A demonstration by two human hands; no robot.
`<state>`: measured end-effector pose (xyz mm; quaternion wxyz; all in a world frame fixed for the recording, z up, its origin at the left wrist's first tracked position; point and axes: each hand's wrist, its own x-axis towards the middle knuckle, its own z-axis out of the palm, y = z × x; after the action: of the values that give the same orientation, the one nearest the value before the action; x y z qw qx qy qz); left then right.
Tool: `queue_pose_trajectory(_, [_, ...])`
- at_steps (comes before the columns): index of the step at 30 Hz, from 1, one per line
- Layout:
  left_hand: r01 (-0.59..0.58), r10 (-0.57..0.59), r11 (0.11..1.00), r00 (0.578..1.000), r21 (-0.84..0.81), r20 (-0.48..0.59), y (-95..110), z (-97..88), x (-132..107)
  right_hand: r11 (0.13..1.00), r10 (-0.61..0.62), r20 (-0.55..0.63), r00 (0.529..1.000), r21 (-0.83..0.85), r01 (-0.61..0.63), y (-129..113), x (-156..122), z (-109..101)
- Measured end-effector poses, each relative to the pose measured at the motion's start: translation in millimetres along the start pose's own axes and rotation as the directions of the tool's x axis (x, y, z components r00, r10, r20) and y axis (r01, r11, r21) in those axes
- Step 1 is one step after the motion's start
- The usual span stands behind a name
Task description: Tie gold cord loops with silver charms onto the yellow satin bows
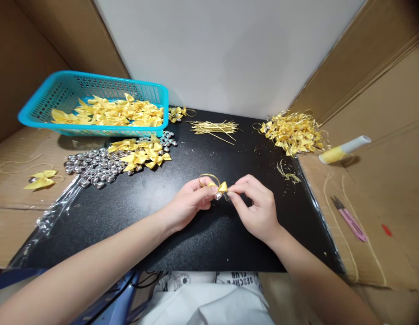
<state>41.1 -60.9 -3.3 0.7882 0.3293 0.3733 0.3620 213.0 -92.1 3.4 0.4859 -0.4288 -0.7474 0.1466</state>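
Above the middle of the black table, my left hand (191,201) pinches a small yellow ribbon bow (223,187) between thumb and fingers. A silver bell (218,196) hangs at the bow's lower side, and a loop of gold cord (209,175) arches over my left fingertips. From the right, my right hand (255,205) is closed, thumb and forefinger pressed together at the bow's right edge. They seem to grip a thin end of the gold cord there; the fingers partly cover it.
A blue basket (94,128) of yellow bows stands back left, with silver bells (94,166) and loose bows (146,153) before it. Gold cord pieces (214,127) lie at the back. Right are a heap of corded bows (294,133), cord scraps (287,172), a tube (345,150) and pink snips (350,220).
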Motion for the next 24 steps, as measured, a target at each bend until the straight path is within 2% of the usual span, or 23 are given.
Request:
queue_pose_trajectory(8, [-0.046,0.047,0.997,0.999,0.056,-0.021,-0.9,-0.4,0.1,1.000,0.019,-0.003,1.000,-0.011,-0.019,-1.0,-1.7,1.3])
queue_pose_trajectory(15, [-0.038,0.038,0.999,0.999,0.031,0.017,-4.5,-0.8,0.2,0.983,0.145,-0.001,0.989,0.110,-0.144,-1.4,-4.3,6.2])
queue_pose_trajectory(24, [-0.047,0.047,0.998,0.999,0.031,0.008,-2.9,-0.1,0.5,0.996,0.080,-0.014,0.997,0.040,-0.079,-1.7,-1.7,2.3])
